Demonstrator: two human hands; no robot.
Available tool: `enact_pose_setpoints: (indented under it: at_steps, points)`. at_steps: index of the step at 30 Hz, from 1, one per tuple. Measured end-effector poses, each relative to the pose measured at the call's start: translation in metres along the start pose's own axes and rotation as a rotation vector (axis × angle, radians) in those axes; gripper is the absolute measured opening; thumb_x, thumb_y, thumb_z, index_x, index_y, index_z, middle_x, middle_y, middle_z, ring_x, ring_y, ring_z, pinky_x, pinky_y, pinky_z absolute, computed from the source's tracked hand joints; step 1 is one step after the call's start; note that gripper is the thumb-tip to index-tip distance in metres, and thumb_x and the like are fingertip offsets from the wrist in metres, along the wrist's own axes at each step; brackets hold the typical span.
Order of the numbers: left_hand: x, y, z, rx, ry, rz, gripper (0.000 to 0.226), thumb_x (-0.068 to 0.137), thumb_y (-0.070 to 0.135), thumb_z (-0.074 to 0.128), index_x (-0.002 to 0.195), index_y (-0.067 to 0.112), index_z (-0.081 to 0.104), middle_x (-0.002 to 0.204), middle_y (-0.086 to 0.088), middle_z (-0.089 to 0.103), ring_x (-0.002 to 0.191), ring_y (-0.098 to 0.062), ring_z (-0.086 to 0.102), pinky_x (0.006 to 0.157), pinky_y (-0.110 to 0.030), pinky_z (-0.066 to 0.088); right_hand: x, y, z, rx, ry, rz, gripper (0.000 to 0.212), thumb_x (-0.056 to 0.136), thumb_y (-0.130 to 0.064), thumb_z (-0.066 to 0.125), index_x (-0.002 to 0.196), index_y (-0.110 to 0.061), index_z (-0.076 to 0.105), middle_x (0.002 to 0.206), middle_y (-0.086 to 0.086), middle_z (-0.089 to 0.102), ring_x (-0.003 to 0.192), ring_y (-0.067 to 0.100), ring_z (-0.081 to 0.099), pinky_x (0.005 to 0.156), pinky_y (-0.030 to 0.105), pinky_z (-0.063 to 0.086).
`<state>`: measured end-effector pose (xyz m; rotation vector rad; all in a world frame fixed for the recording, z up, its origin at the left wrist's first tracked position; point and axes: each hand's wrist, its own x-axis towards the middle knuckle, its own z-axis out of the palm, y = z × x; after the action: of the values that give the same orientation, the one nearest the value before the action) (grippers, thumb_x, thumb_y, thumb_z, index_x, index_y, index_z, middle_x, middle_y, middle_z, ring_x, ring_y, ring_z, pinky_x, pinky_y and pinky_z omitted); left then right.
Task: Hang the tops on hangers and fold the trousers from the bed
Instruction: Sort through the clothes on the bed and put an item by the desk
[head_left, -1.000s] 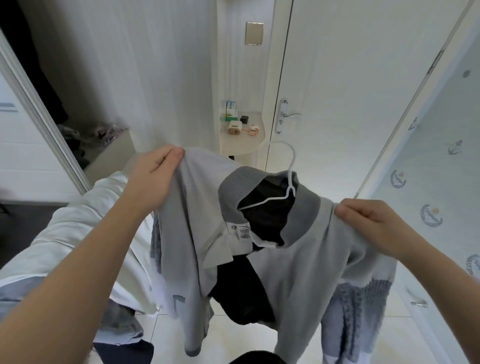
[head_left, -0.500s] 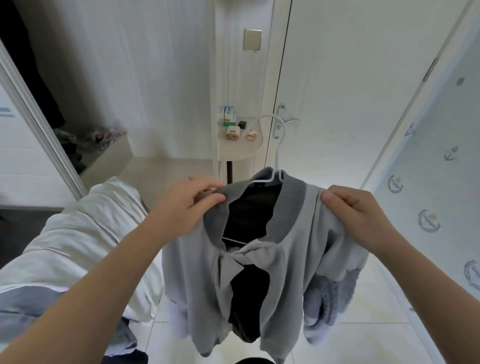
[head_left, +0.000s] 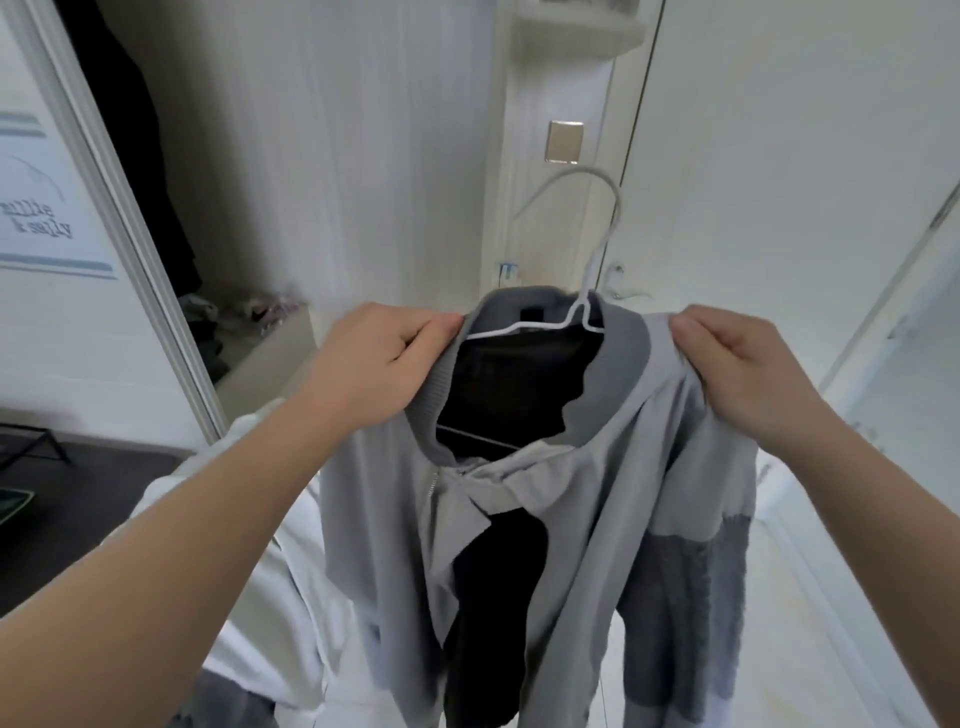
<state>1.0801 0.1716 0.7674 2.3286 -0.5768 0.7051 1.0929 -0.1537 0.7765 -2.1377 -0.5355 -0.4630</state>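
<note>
Our left hand (head_left: 374, 364) and right hand (head_left: 748, 369) pinch the grey jacket (head_left: 597, 493) by its ribbed collar, on a thin white wire hanger (head_left: 587, 291).

One view only: head-worn wide-angle, facing forward and slightly down toward a white door (head_left: 769, 171), jacket (head_left: 597, 493) close ahead.

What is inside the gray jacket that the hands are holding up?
A white hanger sits in the neck of the gray jacket, with black cloth inside. The hanger's ends are hidden under the shoulders, and whether the black is lining cannot be told.
</note>
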Motion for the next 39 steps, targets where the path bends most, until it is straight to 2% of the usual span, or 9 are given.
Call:
enact_pose_setpoints:
  at_steps: [4, 9, 12, 15, 22, 27, 31, 35, 39]
  points:
    - [0.045, -0.035, -0.025, 0.033, 0.160, -0.123, 0.050, 0.097, 0.056, 0.041, 0.054, 0.031, 0.046, 0.050, 0.002, 0.040, 0.045, -0.009, 0.038, 0.051, -0.031, 0.031, 0.066, -0.018, 0.028, 0.051, -0.209, 0.215, 0.043, 0.102, -0.039, 0.051, 0.069, -0.015, 0.064, 0.072, -0.005, 0.065, 0.071, 0.010, 0.055, 0.069, 0.029, 0.041]
    - [0.108, -0.103, -0.063, 0.123, 0.335, -0.217, 0.055, 0.097, 0.055, 0.042, 0.057, 0.018, 0.037, 0.047, -0.001, 0.038, 0.051, -0.022, 0.040, 0.055, -0.037, 0.032, 0.108, -0.031, 0.057, -0.050, -0.193, -0.016, 0.038, 0.104, -0.044, 0.040, 0.071, -0.029, 0.053, 0.073, -0.007, 0.056, 0.068, 0.003, 0.051, 0.066, 0.018, 0.038]
    - [0.154, -0.129, -0.080, 0.159, 0.379, -0.183, 0.060, 0.096, 0.060, 0.038, 0.058, 0.014, 0.044, 0.052, 0.001, 0.050, 0.063, -0.031, 0.056, 0.060, -0.039, 0.046, 0.145, -0.041, 0.068, -0.081, -0.087, -0.106, 0.042, 0.097, -0.045, 0.042, 0.072, -0.011, 0.046, 0.063, -0.004, 0.045, 0.059, 0.003, 0.044, 0.057, 0.015, 0.034]
    - [0.204, -0.153, -0.102, 0.138, 0.353, -0.070, 0.056, 0.092, 0.066, 0.034, 0.060, 0.020, 0.044, 0.058, 0.004, 0.053, 0.067, -0.026, 0.056, 0.061, -0.039, 0.043, 0.193, -0.059, 0.068, -0.047, 0.094, -0.120, 0.041, 0.102, -0.028, 0.048, 0.067, -0.009, 0.041, 0.058, -0.012, 0.040, 0.054, 0.002, 0.039, 0.052, 0.015, 0.030]
    - [0.299, -0.242, -0.153, -0.063, 0.208, 0.050, 0.012, 0.103, 0.033, 0.052, 0.094, 0.036, 0.061, 0.097, 0.009, 0.068, 0.088, 0.004, 0.059, 0.077, -0.006, 0.041, 0.284, -0.107, 0.084, -0.012, 0.245, -0.116, 0.042, 0.102, -0.022, 0.052, 0.063, -0.012, 0.040, 0.056, -0.009, 0.039, 0.053, 0.005, 0.035, 0.049, 0.017, 0.028]
    - [0.353, -0.259, -0.179, -0.056, 0.155, -0.042, 0.048, 0.102, 0.048, 0.049, 0.144, 0.025, 0.050, 0.145, 0.001, 0.052, 0.134, -0.017, 0.046, 0.116, -0.037, 0.034, 0.354, -0.144, 0.113, 0.209, 0.292, -0.042, 0.044, 0.102, -0.030, 0.053, 0.071, -0.002, 0.042, 0.068, 0.005, 0.042, 0.067, 0.017, 0.038, 0.066, 0.032, 0.029]
    - [0.377, -0.250, -0.198, -0.244, 0.109, -0.017, 0.042, 0.102, 0.050, 0.047, 0.139, 0.032, 0.052, 0.139, 0.016, 0.055, 0.127, -0.004, 0.051, 0.107, -0.026, 0.037, 0.417, -0.182, 0.127, 0.389, 0.290, -0.003, 0.039, 0.101, -0.033, 0.055, 0.080, -0.001, 0.063, 0.078, 0.019, 0.063, 0.070, 0.021, 0.060, 0.070, 0.031, 0.046]
    - [0.393, -0.239, -0.218, -0.286, 0.159, 0.017, 0.021, 0.103, 0.045, 0.049, 0.116, 0.035, 0.061, 0.118, 0.023, 0.063, 0.107, 0.015, 0.054, 0.085, -0.006, 0.038, 0.485, -0.218, 0.146, 0.434, 0.339, -0.042, 0.024, 0.100, -0.029, 0.055, 0.083, -0.012, 0.049, 0.081, 0.008, 0.046, 0.073, 0.024, 0.042, 0.072, 0.035, 0.036]
    - [0.405, -0.241, -0.230, -0.317, 0.211, 0.020, 0.016, 0.101, 0.045, 0.051, 0.104, 0.035, 0.063, 0.107, 0.022, 0.065, 0.086, 0.020, 0.056, 0.069, -0.001, 0.038, 0.545, -0.247, 0.166, 0.441, 0.411, -0.046, 0.043, 0.100, -0.024, 0.054, 0.061, -0.013, 0.041, 0.057, 0.003, 0.047, 0.058, 0.019, 0.044, 0.053, 0.024, 0.035]
